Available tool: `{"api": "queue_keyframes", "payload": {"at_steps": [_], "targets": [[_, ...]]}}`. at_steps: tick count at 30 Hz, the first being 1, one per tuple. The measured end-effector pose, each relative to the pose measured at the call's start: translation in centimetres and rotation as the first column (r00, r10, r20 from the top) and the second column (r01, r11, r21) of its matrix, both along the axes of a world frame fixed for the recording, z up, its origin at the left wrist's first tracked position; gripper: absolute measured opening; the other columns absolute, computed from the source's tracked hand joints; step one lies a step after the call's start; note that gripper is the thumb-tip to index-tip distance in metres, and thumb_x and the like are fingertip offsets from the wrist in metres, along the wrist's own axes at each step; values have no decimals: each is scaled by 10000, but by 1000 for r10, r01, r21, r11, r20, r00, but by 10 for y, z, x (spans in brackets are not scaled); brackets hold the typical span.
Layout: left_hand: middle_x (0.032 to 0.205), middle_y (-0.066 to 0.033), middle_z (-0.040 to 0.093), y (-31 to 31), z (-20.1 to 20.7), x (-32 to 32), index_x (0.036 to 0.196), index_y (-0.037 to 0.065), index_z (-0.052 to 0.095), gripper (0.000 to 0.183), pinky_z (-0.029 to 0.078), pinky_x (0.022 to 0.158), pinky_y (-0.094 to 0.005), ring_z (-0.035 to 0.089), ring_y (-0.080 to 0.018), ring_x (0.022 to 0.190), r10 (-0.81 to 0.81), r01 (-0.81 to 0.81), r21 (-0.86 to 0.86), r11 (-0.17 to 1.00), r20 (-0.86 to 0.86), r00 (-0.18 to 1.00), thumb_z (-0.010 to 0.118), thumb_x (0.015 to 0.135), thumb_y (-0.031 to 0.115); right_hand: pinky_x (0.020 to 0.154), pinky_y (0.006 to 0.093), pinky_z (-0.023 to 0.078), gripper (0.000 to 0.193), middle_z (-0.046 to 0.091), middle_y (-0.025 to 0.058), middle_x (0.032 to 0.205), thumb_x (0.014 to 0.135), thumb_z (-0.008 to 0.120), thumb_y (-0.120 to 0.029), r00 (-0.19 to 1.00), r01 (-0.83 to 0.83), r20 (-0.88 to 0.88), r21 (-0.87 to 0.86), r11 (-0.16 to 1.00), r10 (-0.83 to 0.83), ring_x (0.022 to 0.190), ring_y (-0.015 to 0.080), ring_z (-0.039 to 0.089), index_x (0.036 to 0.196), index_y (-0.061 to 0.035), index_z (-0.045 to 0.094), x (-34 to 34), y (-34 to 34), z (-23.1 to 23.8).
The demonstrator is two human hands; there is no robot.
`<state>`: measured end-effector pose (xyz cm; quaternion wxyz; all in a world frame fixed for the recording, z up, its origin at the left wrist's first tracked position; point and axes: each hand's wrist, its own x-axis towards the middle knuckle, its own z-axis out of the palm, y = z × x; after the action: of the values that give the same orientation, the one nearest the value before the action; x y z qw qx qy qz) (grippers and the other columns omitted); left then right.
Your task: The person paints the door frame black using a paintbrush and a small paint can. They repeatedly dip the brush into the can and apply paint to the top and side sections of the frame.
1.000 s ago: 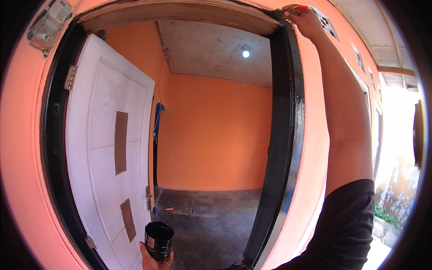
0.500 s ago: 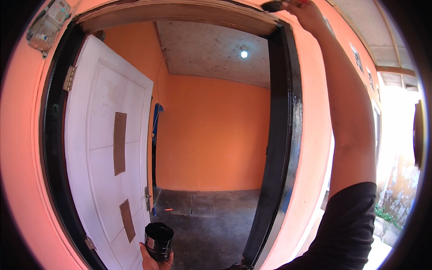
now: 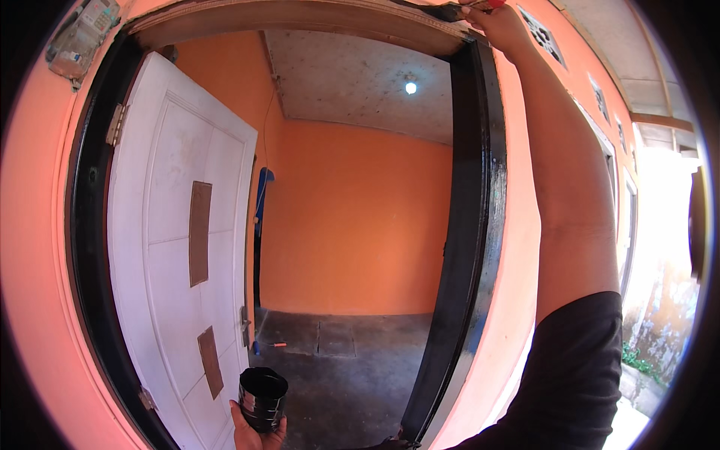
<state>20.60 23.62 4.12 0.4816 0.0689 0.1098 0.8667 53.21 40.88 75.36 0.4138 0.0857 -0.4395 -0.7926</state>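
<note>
My raised right hand (image 3: 505, 30) grips a paintbrush (image 3: 448, 11) whose bristles are dark; a bit of red handle shows by the fingers. The bristles lie along the brown wooden top beam (image 3: 300, 24) of a door frame, close to its right corner. Glossy black covers the right post (image 3: 491, 157) and the left post (image 3: 88, 195) of that frame. Low in view, my left hand (image 3: 244, 433) is wrapped round a black-smeared can (image 3: 262, 405) held upright, its inside dark.
A white panelled door (image 3: 169, 180) with brown patches stands ajar on the left. An electric meter (image 3: 81, 37) hangs on the peach wall at upper left. Beyond the doorway are an orange wall (image 3: 352, 217), a dark floor (image 3: 337, 397) and a lit bulb (image 3: 410, 88).
My right hand and the brush have shifted slightly left and down in view, with the bristles now along the top beam. The can stays in my left hand, nearly unmoved.
</note>
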Motion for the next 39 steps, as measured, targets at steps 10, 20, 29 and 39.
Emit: {"api": "queue_keyframes", "payload": {"at_steps": [10, 20, 29, 39], "targets": [[1052, -90, 671, 3, -4, -2, 1231, 115, 578, 536, 558, 820, -421, 644, -277, 928, -7, 7, 8, 1000, -16, 1000, 411, 995, 566, 757, 277, 520, 268, 710, 55, 872, 870, 702, -250, 772, -571, -400, -777, 264, 494, 802, 128, 656, 1033, -37, 710, 8, 10, -25], [1052, -81, 676, 0, 6, 3, 1224, 119, 584, 528, 566, 802, -415, 650, -267, 920, -14, 10, -97, 995, -34, 999, 403, 999, 561, 797, 239, 532, 325, 702, 31, 932, 902, 703, -268, 793, -528, -414, -832, 168, 447, 863, 95, 646, 1154, -63, 694, 18, 2, -37], [1052, -86, 679, -1, 6, 3, 1220, 112, 586, 532, 570, 812, -424, 654, -271, 927, -26, 25, -70, 997, -17, 1000, 415, 994, 562, 729, 278, 506, 340, 703, 17, 828, 853, 678, -325, 789, -585, -482, -778, 227, 381, 777, 126, 645, 1119, -118, 717, 37, 8, -42], [1045, -89, 681, -8, 6, 2, 1225, 121, 585, 533, 575, 806, -417, 657, -275, 912, -75, 75, -36, 997, 1, 997, 423, 989, 570, 700, 307, 497, 272, 679, 46, 760, 849, 672, -302, 780, -582, -398, -744, 327, 483, 730, 148, 632, 1007, -85, 722, 28, -20, -37]]}}
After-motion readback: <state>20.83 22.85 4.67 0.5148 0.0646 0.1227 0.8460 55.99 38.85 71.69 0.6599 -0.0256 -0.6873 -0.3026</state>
